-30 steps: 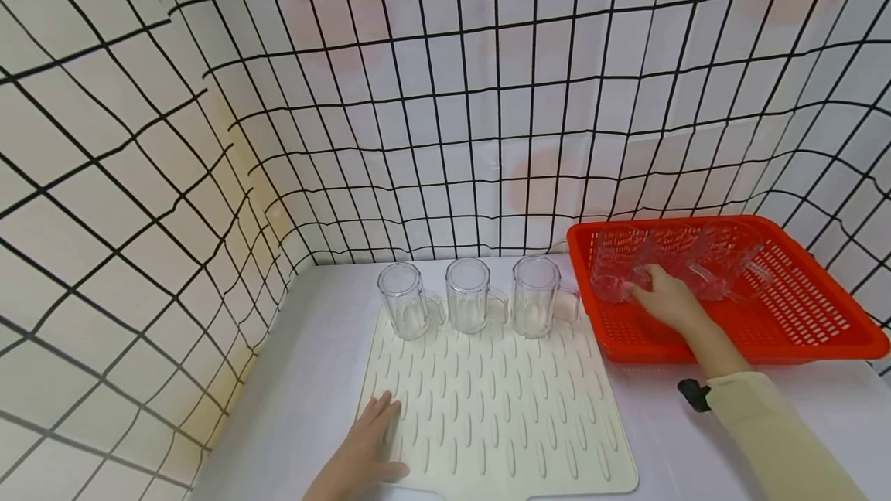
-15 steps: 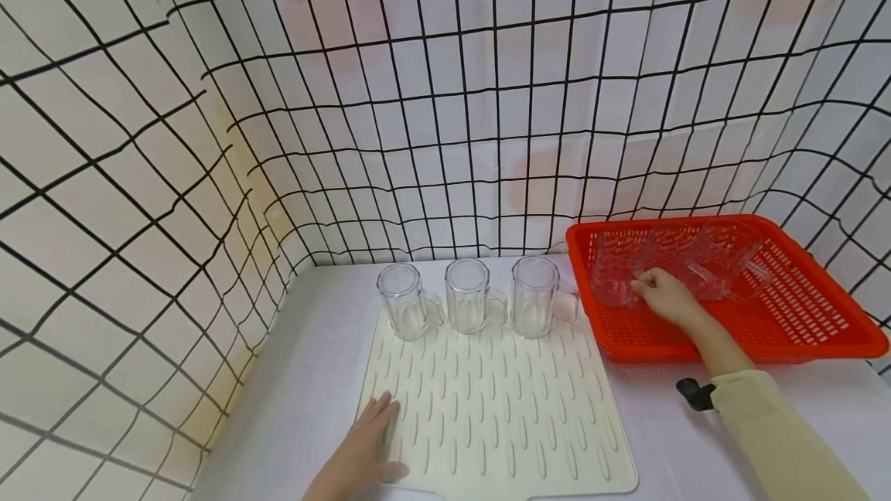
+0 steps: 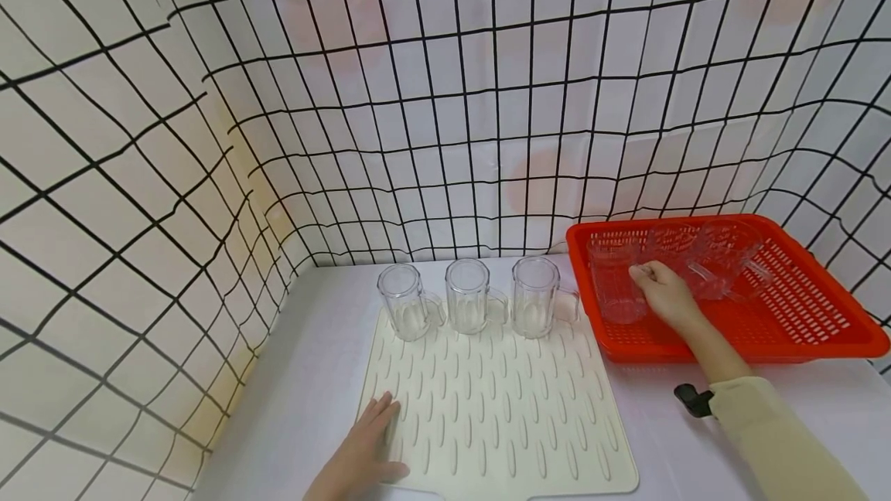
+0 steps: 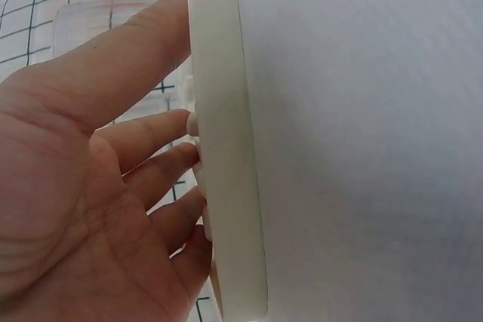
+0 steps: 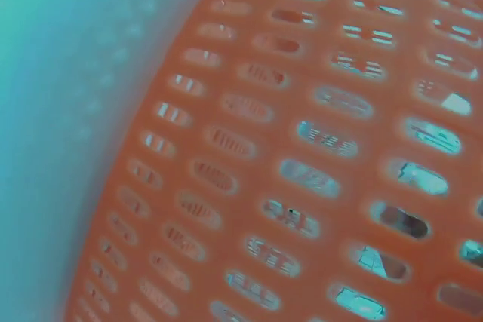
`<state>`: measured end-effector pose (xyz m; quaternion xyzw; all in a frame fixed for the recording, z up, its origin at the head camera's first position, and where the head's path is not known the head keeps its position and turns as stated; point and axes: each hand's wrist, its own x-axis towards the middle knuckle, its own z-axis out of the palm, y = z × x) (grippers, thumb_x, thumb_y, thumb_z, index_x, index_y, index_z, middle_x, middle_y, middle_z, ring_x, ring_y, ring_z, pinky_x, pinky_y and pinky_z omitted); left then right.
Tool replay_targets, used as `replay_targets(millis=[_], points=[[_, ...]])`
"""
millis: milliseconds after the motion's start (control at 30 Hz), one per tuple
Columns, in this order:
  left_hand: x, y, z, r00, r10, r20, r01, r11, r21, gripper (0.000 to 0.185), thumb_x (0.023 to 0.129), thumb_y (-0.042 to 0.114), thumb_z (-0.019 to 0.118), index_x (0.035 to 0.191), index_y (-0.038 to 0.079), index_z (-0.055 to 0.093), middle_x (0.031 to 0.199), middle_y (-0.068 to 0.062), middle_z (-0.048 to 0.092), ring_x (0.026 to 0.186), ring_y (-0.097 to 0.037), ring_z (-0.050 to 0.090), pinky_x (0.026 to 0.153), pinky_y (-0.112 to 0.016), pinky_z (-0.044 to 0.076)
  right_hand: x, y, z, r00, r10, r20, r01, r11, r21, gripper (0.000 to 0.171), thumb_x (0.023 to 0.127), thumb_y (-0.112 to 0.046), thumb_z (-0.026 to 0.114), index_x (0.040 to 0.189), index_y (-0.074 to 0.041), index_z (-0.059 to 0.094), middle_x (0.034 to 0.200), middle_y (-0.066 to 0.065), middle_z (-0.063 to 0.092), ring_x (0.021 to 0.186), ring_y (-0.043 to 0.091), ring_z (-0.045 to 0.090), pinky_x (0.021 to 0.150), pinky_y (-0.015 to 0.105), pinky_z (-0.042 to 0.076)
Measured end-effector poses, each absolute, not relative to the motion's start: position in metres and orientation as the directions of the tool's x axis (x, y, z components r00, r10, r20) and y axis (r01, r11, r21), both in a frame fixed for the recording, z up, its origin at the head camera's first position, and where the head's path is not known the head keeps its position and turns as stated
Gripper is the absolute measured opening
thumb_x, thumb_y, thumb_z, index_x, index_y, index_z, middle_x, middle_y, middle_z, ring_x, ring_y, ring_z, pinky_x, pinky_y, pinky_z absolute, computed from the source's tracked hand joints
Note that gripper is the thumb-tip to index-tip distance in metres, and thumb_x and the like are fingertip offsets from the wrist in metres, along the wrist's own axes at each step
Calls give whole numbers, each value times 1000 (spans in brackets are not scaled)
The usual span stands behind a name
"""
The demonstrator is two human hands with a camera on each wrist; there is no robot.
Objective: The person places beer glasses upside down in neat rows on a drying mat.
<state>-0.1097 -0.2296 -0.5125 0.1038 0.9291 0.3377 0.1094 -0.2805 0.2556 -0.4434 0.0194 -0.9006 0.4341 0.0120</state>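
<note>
Inside the red basket, my right hand grips the handle of a clear glass mug at the basket's left end. Its fingers are curled in, and they cover the handle. My left hand rests with its fingers spread on the lower left part of the cream ribbed mat. In the left wrist view the fingertips of the left hand touch the mat's face beside its edge. The right wrist view shows only the slotted basket wall, with that hand out of sight.
Three clear mugs, a left, a middle and a right one, stand along the mat's far edge, handles rightward. More clear mugs lie in the basket. Black wire grid rises behind and at both sides.
My right hand has closed around the mug's handle. The mug has shifted and tilted a little toward me in the basket. My left hand stays in place on the mat.
</note>
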Motion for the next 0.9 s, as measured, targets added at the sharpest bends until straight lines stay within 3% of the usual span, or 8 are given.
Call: replay_targets(millis=[67,133,233,333,567,733,900], points=[[-110,-229,-512,-955,266,-134,116,747,654,93,68,29,85,143,-5,41,153,-28,27,139,-54,17,105,-69,22,-278,255,-444,-998,-11,69,-62,605,-794,54,106,-40,32,120,12,42,109,30,48,96,42,47,79,51,45],[-109,-229,-512,-955,267,-132,118,745,656,93,68,28,86,142,-5,41,153,-28,27,138,-54,17,105,-69,22,-276,254,-443,-993,21,114,-81,584,-808,53,106,-40,33,118,11,44,107,28,49,92,37,47,74,44,45],[-109,-229,-513,-955,267,-129,119,745,657,93,68,29,86,142,-5,42,153,-28,27,138,-54,18,105,-68,22,-270,252,-441,-978,105,180,-96,540,-836,47,105,-40,35,108,5,46,92,17,47,80,24,43,65,29,38],[-110,-229,-514,-955,268,-129,120,745,656,93,68,29,85,143,-5,41,153,-27,27,139,-53,17,106,-68,22,-264,250,-437,-949,191,251,-133,478,-868,39,105,-37,39,100,1,46,80,6,43,69,15,38,58,24,33],[-111,-227,-514,-958,245,-150,93,758,646,93,67,29,86,143,-3,43,154,-25,28,140,-52,18,106,-67,22,-257,242,-428,-865,390,316,-233,245,-941,20,101,-21,52,85,-10,54,67,-3,43,63,12,40,57,16,37],[-112,-228,-517,-961,234,-149,88,768,634,93,66,31,87,142,-3,44,153,-26,28,140,-51,19,107,-67,23,-249,232,-417,-817,471,333,-326,100,-940,21,98,-13,57,79,-6,59,65,3,46,61,16,42,54,15,40],[-113,-229,-519,-962,229,-146,91,780,619,94,65,31,87,142,-3,44,153,-25,29,139,-51,20,106,-66,24,-236,219,-404,-811,472,347,-386,14,-922,25,98,-12,56,78,3,56,64,4,46,60,16,42,55,13,45]])
